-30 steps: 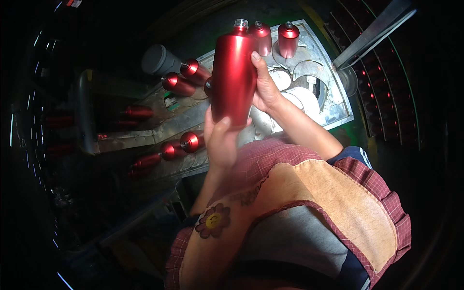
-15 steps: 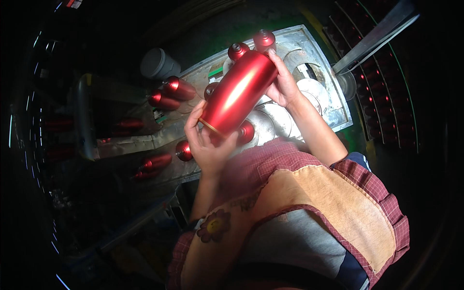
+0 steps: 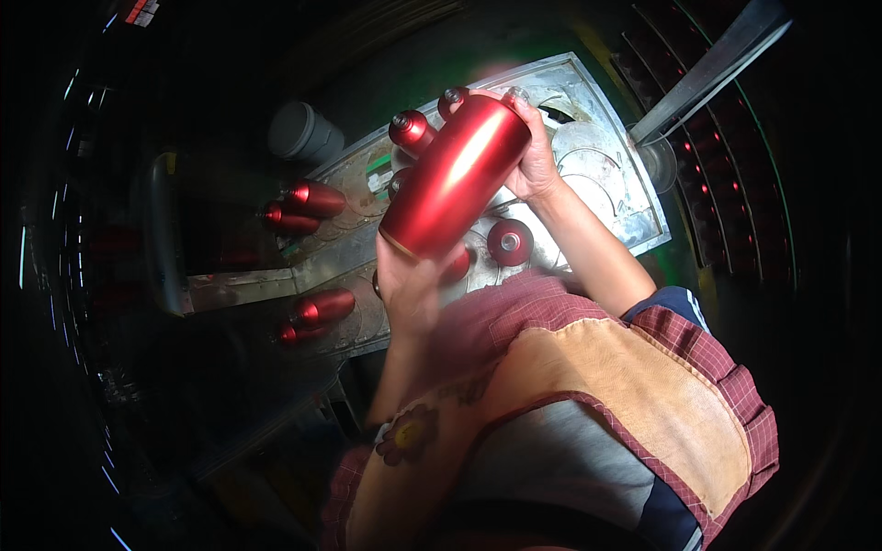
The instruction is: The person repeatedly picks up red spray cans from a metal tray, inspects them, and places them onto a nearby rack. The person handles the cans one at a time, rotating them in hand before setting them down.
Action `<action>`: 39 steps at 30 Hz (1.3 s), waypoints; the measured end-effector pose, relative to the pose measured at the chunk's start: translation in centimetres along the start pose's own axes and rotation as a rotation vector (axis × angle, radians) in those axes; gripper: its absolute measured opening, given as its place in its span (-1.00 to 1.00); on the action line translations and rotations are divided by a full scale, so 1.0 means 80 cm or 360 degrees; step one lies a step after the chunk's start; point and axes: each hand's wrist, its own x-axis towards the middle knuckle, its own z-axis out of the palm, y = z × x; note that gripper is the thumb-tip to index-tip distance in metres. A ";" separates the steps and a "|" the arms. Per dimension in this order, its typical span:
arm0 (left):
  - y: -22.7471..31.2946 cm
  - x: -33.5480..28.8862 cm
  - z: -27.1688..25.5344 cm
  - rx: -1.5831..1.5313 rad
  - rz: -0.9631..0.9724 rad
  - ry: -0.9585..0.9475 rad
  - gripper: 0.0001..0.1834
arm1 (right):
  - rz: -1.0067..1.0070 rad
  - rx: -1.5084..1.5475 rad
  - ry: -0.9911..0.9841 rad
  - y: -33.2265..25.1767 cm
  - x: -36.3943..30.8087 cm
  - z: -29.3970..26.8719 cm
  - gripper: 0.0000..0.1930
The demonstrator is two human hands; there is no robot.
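Observation:
A large glossy red metal bottle (image 3: 457, 179) lies tilted between my two hands, above a metal conveyor table. My left hand (image 3: 409, 280) is at its lower, base end, thumb side slightly blurred and the fingers partly hidden behind it. My right hand (image 3: 533, 156) grips the upper end, beside a small metallic neck (image 3: 517, 95); I cannot tell if that neck belongs to this bottle or one behind. Smaller-looking red bottles stand around it, one (image 3: 411, 131) left of it and another (image 3: 510, 241) below my right wrist.
The conveyor table (image 3: 657, 230) carries round plates and several red bottles, some (image 3: 308, 197) on its left part. A grey bucket (image 3: 305, 130) stands beyond it. A metal bar (image 3: 717, 69) slants at upper right, by dark racks (image 3: 735, 174) of red objects. A checked apron (image 3: 643, 367) covers my lap.
The far row of bottles has shifted left and the near row right. My left hand has slid further under the bottle's base; the held bottle stays nearly in place.

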 end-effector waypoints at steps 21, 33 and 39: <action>-0.035 -0.016 -0.041 -0.0588 0.0075 0.0033 -0.02 | -0.0092 -0.0410 -0.0267 -0.012 -0.014 0.061 -0.36; -0.036 -0.014 -0.067 -0.0606 0.0262 0.0075 -0.14 | -0.0121 -0.0461 -0.0426 0.004 -0.012 0.073 -0.51; -0.035 0.015 -0.076 -0.0065 0.0641 0.0025 -0.13 | 0.0027 -0.0250 -0.0294 0.020 0.002 0.042 -0.50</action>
